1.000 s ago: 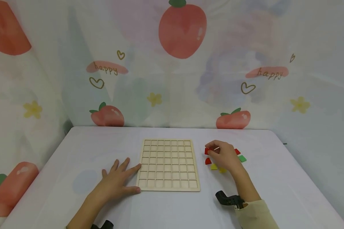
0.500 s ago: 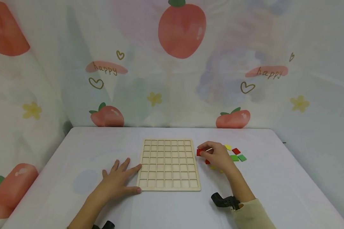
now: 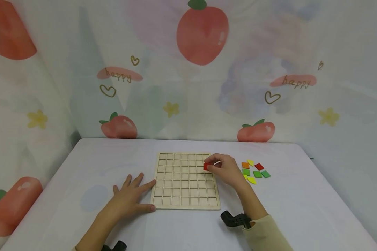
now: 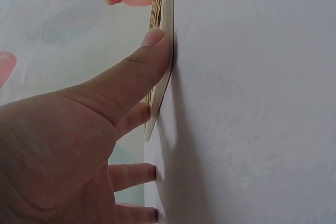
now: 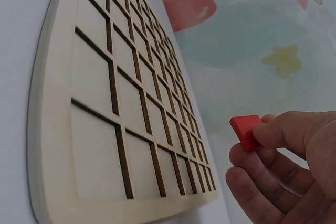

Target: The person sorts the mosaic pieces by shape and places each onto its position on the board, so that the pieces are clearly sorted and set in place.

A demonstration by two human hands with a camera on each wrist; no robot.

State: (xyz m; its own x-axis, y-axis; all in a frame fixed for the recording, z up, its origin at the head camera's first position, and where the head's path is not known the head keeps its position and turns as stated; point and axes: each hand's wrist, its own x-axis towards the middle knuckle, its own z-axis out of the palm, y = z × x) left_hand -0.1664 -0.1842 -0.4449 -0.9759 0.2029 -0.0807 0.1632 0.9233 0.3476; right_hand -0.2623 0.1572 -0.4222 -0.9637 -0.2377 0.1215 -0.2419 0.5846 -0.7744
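Observation:
My right hand (image 3: 226, 170) pinches a small red square tile (image 3: 206, 166) between thumb and fingers, over the right side of a pale wooden grid board (image 3: 180, 184). In the right wrist view the red tile (image 5: 245, 130) is apart from the board (image 5: 100, 205), whose visible square cells hold no pieces. My left hand (image 3: 128, 198) lies with fingers spread at the board's left side. Its thumb (image 4: 142, 66) touches the board's edge, and the index fingertip is at that edge too; the other fingertips touch the tabletop.
Right of the board lie several loose pieces: an orange tile (image 3: 245, 165), a red tile (image 3: 259, 166), green tiles (image 3: 265, 174) and yellow rounded pieces (image 3: 251, 180). My right hand and forearm cover part of that area. The white table (image 3: 295, 195) meets a printed curtain (image 3: 188, 104) behind.
My right hand has carried the red tile leftward from the loose pieces to above the board's right side, uncovering more pieces. The left hand and the board have stayed put.

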